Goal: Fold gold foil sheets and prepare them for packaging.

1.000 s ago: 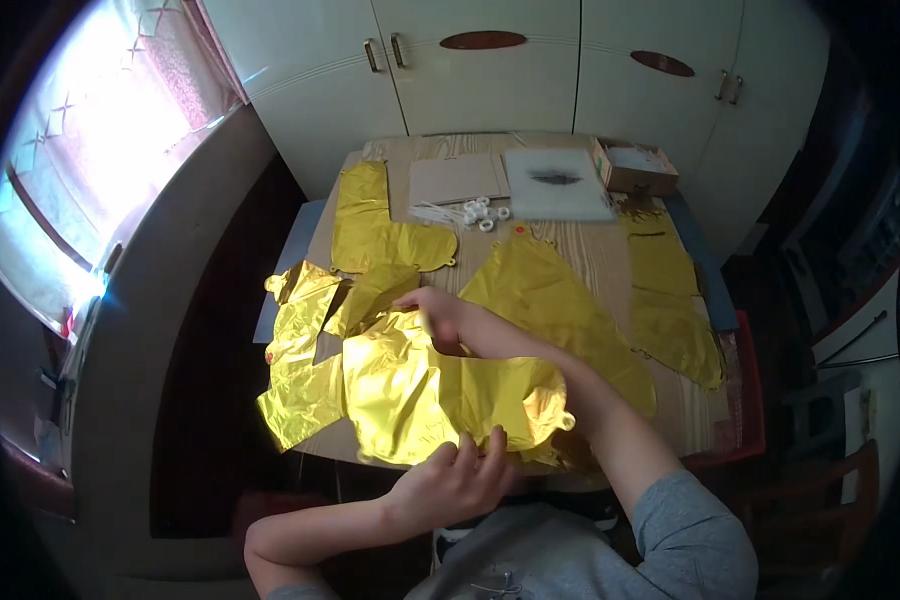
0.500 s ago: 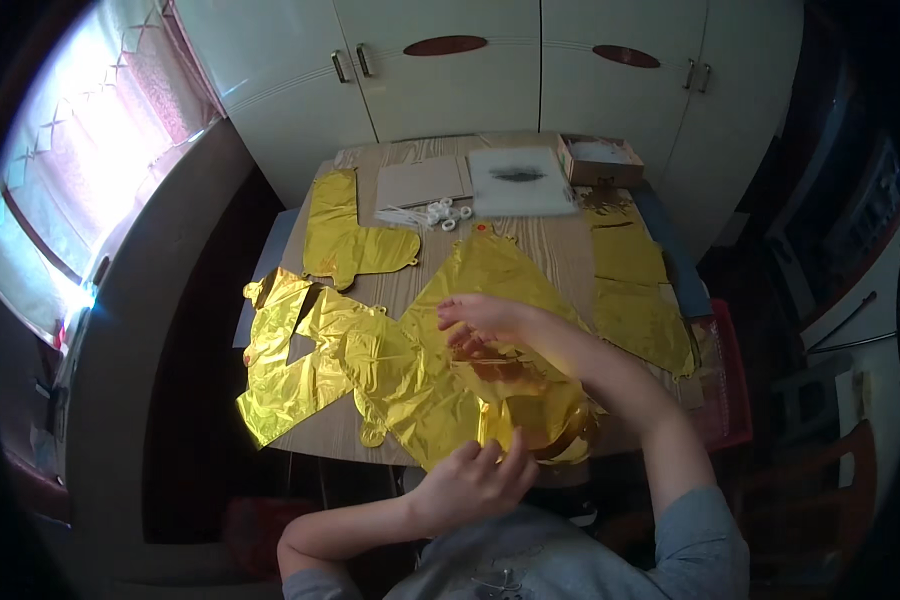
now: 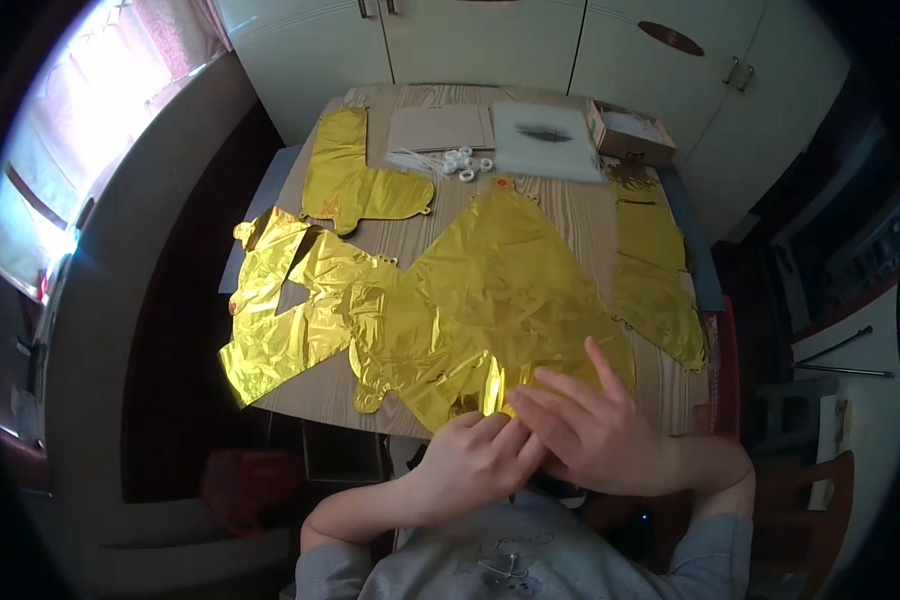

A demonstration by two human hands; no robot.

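Note:
A large flat gold foil balloon [image 3: 520,270] covers the middle of the wooden table, its near edge reaching my body. My left hand [image 3: 480,455] is closed on that near edge, fingers curled at the foil. My right hand [image 3: 595,430] sits just right of it, fingers stretched and spread, its fingertips close to my left fingers. What lies between the two hands is hidden. At the left, a crumpled angular gold foil balloon [image 3: 270,330] meets the large one. Behind it lies an L-shaped gold foil balloon [image 3: 355,185], flat.
More flat gold foil [image 3: 655,270] lies along the right side. At the back are a light board [image 3: 440,128], small white rings [image 3: 467,160], thin white sticks [image 3: 410,160], a clear plastic sheet [image 3: 550,145] with a dark patch, and an open box [image 3: 630,130]. Cupboards stand behind.
My right hand has come back from over the middle of the large foil balloon to beside my left hand. The left hand keeps its hold at the near edge. The view has tilted down.

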